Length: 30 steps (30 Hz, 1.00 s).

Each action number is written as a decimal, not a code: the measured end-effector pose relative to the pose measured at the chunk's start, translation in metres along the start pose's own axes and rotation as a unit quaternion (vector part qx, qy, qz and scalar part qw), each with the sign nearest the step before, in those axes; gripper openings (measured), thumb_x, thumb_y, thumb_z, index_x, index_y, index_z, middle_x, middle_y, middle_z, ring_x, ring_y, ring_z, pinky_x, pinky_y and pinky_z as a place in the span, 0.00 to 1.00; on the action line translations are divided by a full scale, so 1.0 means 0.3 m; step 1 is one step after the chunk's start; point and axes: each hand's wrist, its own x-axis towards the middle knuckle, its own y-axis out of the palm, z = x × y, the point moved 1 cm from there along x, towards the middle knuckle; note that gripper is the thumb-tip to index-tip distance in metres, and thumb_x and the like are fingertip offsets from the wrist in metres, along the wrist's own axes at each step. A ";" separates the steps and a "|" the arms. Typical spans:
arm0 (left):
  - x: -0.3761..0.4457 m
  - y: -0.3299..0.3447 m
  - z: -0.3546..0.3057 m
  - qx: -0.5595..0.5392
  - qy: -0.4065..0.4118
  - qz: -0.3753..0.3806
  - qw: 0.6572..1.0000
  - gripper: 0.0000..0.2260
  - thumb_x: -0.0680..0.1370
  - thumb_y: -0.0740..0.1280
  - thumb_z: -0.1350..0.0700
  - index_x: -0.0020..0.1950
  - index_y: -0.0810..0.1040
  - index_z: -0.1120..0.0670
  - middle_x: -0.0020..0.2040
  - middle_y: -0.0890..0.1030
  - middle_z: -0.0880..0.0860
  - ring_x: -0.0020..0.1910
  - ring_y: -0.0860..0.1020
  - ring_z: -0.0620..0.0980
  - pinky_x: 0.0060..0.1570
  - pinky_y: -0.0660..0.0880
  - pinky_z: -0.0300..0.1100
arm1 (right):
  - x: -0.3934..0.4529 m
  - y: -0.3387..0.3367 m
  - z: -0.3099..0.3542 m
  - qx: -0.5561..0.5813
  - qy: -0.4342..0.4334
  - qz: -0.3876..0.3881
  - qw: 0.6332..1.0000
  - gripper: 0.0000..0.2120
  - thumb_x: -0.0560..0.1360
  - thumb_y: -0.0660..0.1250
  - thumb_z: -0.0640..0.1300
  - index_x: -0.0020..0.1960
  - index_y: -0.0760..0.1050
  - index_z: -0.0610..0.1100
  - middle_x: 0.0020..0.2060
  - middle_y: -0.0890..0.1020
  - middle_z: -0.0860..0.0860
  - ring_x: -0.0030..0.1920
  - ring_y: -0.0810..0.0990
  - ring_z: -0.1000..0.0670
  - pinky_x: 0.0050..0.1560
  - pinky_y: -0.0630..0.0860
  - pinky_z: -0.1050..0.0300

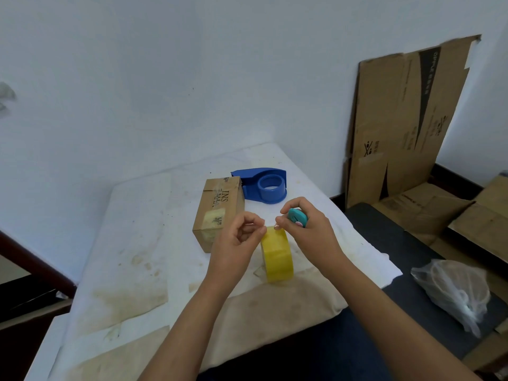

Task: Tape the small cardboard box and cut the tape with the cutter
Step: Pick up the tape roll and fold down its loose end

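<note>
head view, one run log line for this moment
left hand: pinching tape end | right hand: teal cutter | yellow tape roll: upright

This looks like a storage or packing corner of a plain room. Bare white walls [165,78] stand behind a table with a stained white cloth [132,243]. Flattened cardboard boxes [406,119] lean on the wall, and more cartons [453,215] lie on the floor.
</note>
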 end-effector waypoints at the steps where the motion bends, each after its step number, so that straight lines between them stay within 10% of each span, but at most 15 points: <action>1: 0.000 -0.002 0.001 0.004 0.000 0.000 1.000 0.04 0.77 0.70 0.58 0.51 0.81 0.50 0.49 0.83 0.47 0.49 0.81 0.42 0.48 0.79 0.34 | -0.001 -0.002 0.002 -0.006 -0.005 0.002 1.000 0.07 0.76 0.68 0.47 0.52 0.74 0.47 0.40 0.80 0.59 0.43 0.81 0.59 0.48 0.73 0.70; 12: 0.000 -0.007 0.002 0.024 0.008 0.000 1.000 0.10 0.77 0.70 0.58 0.57 0.83 0.47 0.55 0.80 0.46 0.48 0.79 0.35 0.47 0.76 0.27 | 0.008 -0.026 0.008 -0.063 -0.036 0.054 0.996 0.06 0.77 0.67 0.45 0.51 0.81 0.51 0.41 0.82 0.59 0.43 0.79 0.66 0.43 0.72 0.77; 30: -0.006 0.016 -0.005 0.052 0.024 -0.052 0.997 0.07 0.76 0.72 0.60 0.52 0.86 0.54 0.54 0.79 0.48 0.49 0.76 0.28 0.44 0.73 0.22 | 0.022 -0.032 0.038 -0.168 -0.030 0.065 0.983 0.10 0.77 0.67 0.47 0.57 0.81 0.49 0.52 0.83 0.51 0.46 0.77 0.55 0.50 0.76 0.62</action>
